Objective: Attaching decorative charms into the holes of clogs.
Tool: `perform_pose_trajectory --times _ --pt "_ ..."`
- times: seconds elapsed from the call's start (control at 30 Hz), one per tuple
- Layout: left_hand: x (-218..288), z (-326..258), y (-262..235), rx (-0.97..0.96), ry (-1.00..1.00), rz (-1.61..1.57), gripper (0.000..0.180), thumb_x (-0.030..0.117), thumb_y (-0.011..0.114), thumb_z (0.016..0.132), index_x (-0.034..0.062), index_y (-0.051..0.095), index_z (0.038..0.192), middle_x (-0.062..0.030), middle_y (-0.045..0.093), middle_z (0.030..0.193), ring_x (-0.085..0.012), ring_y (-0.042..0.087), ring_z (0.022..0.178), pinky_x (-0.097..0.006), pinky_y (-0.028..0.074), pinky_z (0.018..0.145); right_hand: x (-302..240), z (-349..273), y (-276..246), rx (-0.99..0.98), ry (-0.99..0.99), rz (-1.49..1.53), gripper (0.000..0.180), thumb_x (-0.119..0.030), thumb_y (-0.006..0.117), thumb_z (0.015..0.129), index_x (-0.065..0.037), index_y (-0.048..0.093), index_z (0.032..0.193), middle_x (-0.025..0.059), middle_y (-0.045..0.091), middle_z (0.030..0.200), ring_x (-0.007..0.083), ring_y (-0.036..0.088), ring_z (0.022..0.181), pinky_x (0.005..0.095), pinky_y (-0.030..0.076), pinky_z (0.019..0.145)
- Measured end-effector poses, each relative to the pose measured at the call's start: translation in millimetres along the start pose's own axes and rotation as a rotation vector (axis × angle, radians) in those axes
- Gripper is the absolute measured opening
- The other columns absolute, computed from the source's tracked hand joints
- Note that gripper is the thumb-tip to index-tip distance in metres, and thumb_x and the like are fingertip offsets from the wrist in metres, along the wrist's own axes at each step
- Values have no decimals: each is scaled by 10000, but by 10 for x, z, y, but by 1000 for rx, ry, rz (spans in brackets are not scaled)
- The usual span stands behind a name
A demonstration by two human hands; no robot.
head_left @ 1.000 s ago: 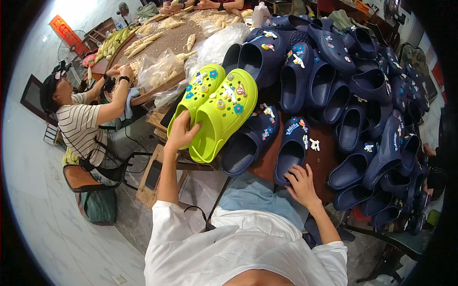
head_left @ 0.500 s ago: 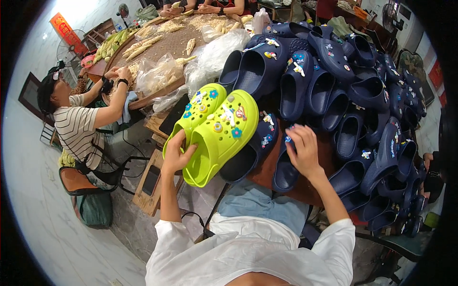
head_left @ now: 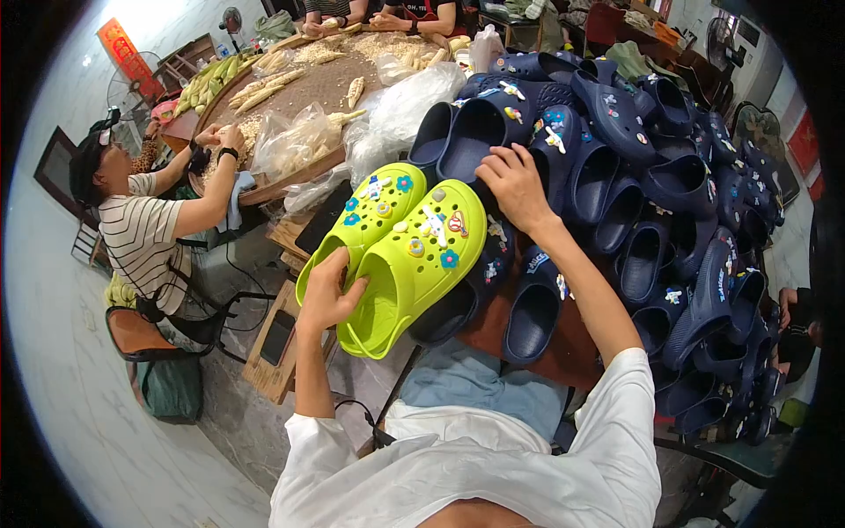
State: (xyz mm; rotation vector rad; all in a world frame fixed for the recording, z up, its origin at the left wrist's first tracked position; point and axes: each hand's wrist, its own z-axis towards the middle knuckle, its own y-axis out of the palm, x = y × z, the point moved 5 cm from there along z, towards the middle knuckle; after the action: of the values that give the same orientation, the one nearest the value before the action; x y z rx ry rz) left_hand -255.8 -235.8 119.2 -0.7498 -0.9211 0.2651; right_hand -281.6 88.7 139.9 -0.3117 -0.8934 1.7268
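Note:
A pair of lime-green clogs (head_left: 453, 255) with flower, cloud-white and ring-shaped charms is held up side by side, toes pointing away. My left hand (head_left: 326, 295) grips them at the heel openings, with its thumb inside the nearer clog. My right hand (head_left: 518, 187) is raised over the navy pile, fingers apart and nothing visible in them. It is closest to a large navy clog (head_left: 475, 136); whether it touches it I cannot tell. Below that arm, a single navy clog (head_left: 532, 317) lies on the brown table. Another navy clog (head_left: 458, 308) is partly hidden behind the lime pair.
A tall heap of navy clogs (head_left: 669, 185) covers the right side. At the far left, people shell corn around a wide round tray (head_left: 246, 189). White plastic bags (head_left: 405, 110) lie between tray and heap. A phone (head_left: 279, 334) rests on a wooden bench.
My right hand has moved up and away from the single navy clog toward the pile. The lime clogs, still in my left hand, have shifted slightly right and down.

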Motion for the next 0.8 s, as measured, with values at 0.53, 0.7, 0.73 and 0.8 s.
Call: perform_pose_trajectory --times 0.53,0.7,0.73,0.8 --pt "604 564 439 -139 140 139 305 115 676 762 -2 470 954 -220 562 885 -440 575 888 -495 450 735 616 -655 -1057 515 506 696 212 26 657 902 13 531 1072 113 684 950 168 689 871 272 531 761" --pt "724 705 568 -146 148 210 303 116 680 764 -2 471 950 -212 574 890 -446 582 865 -506 455 718 518 -931 -1381 460 469 497 215 53 653 894 13 542 1074 112 669 952 164 680 856 270 531 765" --pt "731 720 564 -120 137 214 305 117 684 764 1 469 947 -214 570 878 -441 574 861 -495 444 715 492 -968 -1420 462 472 497 215 53 653 894 13 542 1074 112 669 952 164 680 856 270 531 765" --pt "757 737 569 -96 125 219 308 118 688 763 3 467 943 -216 566 867 -436 567 856 -485 433 712 445 -1080 -1519 555 515 577 207 45 660 894 14 549 1067 117 661 957 174 679 841 275 532 762"
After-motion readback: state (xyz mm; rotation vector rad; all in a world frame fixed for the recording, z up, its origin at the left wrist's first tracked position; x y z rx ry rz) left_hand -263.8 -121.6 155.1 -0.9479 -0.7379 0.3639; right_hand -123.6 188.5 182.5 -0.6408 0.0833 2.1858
